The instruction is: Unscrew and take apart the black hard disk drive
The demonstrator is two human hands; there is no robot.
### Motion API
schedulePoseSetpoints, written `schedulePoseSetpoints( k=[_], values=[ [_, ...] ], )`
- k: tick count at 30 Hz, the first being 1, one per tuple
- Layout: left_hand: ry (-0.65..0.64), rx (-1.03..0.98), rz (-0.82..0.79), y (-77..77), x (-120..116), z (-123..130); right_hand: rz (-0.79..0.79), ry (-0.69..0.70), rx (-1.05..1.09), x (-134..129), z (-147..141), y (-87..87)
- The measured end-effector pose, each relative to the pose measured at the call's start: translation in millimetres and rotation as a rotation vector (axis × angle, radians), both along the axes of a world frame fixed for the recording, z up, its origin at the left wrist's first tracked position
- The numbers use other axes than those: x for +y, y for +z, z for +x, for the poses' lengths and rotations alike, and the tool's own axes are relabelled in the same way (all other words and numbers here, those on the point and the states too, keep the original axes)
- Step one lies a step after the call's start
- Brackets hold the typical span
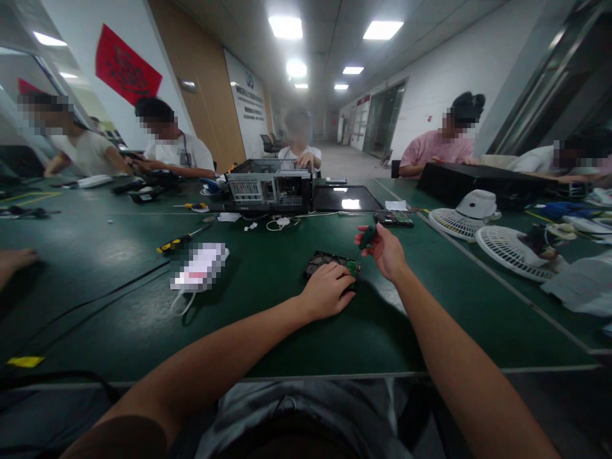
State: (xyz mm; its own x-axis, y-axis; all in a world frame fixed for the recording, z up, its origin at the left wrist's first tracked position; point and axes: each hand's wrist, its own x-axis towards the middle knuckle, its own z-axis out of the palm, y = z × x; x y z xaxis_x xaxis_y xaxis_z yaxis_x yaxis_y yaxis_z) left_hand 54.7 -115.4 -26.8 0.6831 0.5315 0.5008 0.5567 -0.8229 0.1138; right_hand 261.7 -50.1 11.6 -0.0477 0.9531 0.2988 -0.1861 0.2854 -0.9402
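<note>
A dark hard drive (318, 260) with a green circuit board (352, 268) at its right end lies on the green table. My left hand (329, 290) rests over the drive's near side, its fingers bent across the edge and covering part of it. Just right of and above the drive, my right hand (386, 252) is closed around the dark green handle of a screwdriver (368, 237). The screwdriver's thin shaft points down toward the circuit board; whether its tip touches the board cannot be made out.
Left of the drive lie a blurred white packet (199, 266) and a yellow-black screwdriver (174, 243). Behind stand an open computer case (268, 191), a dark flat panel (347, 197) and another drive (394, 219). White fan parts (511, 252) lie right. Several people sit around the table.
</note>
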Motion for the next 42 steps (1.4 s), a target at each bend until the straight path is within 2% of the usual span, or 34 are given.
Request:
schedulePoseSetpoints(
  k=[11,22,33,42],
  values=[
    [0.003,0.005,-0.011,-0.3,0.3,-0.3,0.007,0.010,-0.007,-5.2,-1.2,3.3],
    [0.005,-0.006,0.005,-2.2,0.3,0.8,-0.008,0.060,0.082,-9.2,1.8,6.9],
    [0.000,-0.007,0.004,-3.0,0.6,0.5,0.031,-0.010,0.040,-8.3,1.2,7.4],
    [0.008,0.003,0.007,-3.0,0.7,0.7,-0.001,0.018,0.070,-7.9,2.5,4.7]
  ],
)
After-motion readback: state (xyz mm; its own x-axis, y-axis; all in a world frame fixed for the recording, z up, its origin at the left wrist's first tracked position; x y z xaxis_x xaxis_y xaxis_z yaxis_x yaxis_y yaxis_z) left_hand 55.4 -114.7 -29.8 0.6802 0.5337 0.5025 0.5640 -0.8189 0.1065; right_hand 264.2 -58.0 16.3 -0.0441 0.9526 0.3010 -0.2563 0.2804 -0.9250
